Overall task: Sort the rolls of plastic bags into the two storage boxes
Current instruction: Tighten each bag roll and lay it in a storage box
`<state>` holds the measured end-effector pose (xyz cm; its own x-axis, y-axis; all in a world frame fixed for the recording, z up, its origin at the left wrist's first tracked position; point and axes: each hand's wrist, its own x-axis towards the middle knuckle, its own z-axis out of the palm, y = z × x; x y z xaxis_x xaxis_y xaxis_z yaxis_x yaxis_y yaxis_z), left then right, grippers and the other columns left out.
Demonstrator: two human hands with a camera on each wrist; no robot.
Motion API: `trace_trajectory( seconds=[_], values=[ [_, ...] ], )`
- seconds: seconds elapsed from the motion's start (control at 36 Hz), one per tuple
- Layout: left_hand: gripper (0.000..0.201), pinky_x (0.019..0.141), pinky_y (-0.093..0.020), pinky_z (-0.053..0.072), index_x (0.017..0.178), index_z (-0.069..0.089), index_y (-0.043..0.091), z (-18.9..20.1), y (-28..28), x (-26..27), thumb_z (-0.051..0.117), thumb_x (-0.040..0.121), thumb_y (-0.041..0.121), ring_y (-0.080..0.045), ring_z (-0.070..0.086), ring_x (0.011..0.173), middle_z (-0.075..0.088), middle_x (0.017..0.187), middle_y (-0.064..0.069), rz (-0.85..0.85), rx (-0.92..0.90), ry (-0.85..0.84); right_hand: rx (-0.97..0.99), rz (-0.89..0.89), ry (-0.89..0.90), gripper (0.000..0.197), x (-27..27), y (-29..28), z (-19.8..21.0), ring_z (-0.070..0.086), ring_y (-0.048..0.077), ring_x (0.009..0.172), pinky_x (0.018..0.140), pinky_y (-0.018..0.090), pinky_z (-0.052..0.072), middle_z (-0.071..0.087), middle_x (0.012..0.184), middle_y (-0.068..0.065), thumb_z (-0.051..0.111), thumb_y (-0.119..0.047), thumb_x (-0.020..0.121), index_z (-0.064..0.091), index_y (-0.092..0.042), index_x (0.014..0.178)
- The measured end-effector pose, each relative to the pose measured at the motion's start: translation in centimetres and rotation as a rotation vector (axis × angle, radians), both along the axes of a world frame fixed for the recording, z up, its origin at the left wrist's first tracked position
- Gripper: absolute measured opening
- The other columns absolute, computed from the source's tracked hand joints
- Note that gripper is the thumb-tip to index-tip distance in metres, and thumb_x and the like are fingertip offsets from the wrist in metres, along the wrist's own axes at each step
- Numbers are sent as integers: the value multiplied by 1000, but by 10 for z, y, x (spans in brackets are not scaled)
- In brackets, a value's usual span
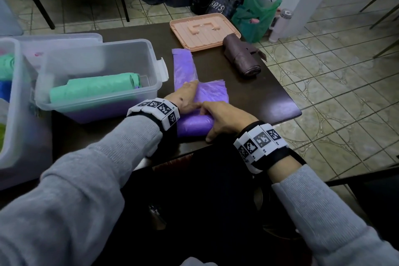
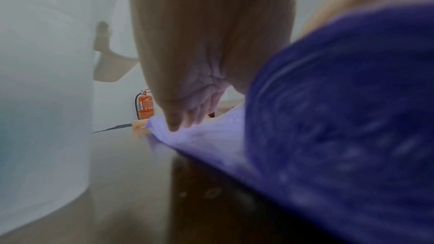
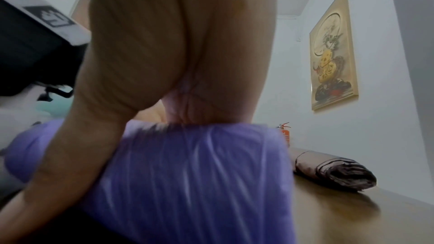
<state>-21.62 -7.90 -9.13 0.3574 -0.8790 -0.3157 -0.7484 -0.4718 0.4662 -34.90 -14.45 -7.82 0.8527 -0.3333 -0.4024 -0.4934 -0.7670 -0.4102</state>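
A purple roll of plastic bags (image 1: 194, 126) lies at the table's near edge, partly unrolled. Its loose purple sheet (image 1: 185, 67) runs away from me towards the far side. My left hand (image 1: 185, 98) rests flat on that sheet just beyond the roll, fingers straight and fingertips (image 2: 173, 125) pressing the plastic. My right hand (image 1: 226, 117) curves over the roll's right part with the thumb on its near side, gripping the purple roll (image 3: 199, 173). A clear storage box (image 1: 121, 56) to the left holds a green roll (image 1: 95, 88). A second box (image 1: 10, 101) stands at the far left.
A brown roll (image 1: 241, 58) lies on the dark table (image 1: 259, 93) to the right, beyond my hands. A pink lid (image 1: 205, 30) sits upside down at the far edge. Bags and a bottle stand on the tiled floor behind the table.
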Motion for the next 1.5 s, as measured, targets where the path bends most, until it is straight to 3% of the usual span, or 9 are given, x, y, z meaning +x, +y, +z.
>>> trace_trajectory(
  seconds=[0.22,0.36,0.5,0.67,0.86,1.11,1.25,1.42,1.5],
  values=[
    [36,88,-39,43,122,44,-1,24,12,-23,58,91,12,-33,55,108,55,118,-20,202,-273,-25,-11,-2,83,74,5,-11,10,52,17,112,78,21,33,55,116,-1,86,-28,63,54,-19,130],
    [28,82,-35,48,112,64,2,32,20,-30,64,85,10,-32,60,103,65,110,-18,63,-93,-89,45,-37,107,75,13,-18,14,52,13,97,78,22,36,53,111,-4,88,-26,59,52,-20,124],
    [46,72,-32,40,114,60,6,18,33,-35,76,73,17,-34,58,102,60,114,-17,13,-36,-134,81,-45,72,52,15,-27,13,56,13,99,86,26,44,61,105,-4,87,-27,62,59,-20,105],
    [59,81,-36,42,116,55,5,14,33,-37,82,67,20,-32,54,110,57,118,-16,-48,14,-230,14,-48,-11,58,11,-31,10,50,10,99,83,20,35,59,112,1,80,-34,71,60,-18,123],
    [58,78,-34,41,122,51,5,22,17,-27,79,72,11,-31,53,112,52,123,-15,-90,118,-215,-315,11,-80,61,2,-9,14,42,23,116,91,37,38,48,117,6,82,-33,65,53,-18,116],
    [28,64,-26,40,89,60,9,40,3,-8,78,73,23,-23,54,77,56,81,-6,-137,221,-107,-449,32,-31,59,-2,9,-4,41,31,121,97,43,39,43,130,13,66,-12,81,41,-8,133],
    [57,88,-36,45,118,55,3,31,5,-5,80,71,24,-28,52,112,55,121,-14,-118,99,-200,-444,38,-23,52,3,7,-6,41,32,121,99,38,34,42,131,14,57,-5,86,39,-6,134],
    [32,82,-38,44,111,57,2,26,8,-11,66,80,8,-32,54,108,57,117,-17,-140,-7,-325,-363,35,101,51,16,0,2,37,35,124,104,39,31,38,133,18,57,-6,84,38,-3,132],
    [43,82,-39,47,110,59,1,25,9,-13,77,73,16,-32,57,105,60,113,-17,-153,19,-315,-315,13,161,52,18,0,7,34,34,127,104,39,30,37,134,18,55,-8,84,36,-4,133]
  ],
)
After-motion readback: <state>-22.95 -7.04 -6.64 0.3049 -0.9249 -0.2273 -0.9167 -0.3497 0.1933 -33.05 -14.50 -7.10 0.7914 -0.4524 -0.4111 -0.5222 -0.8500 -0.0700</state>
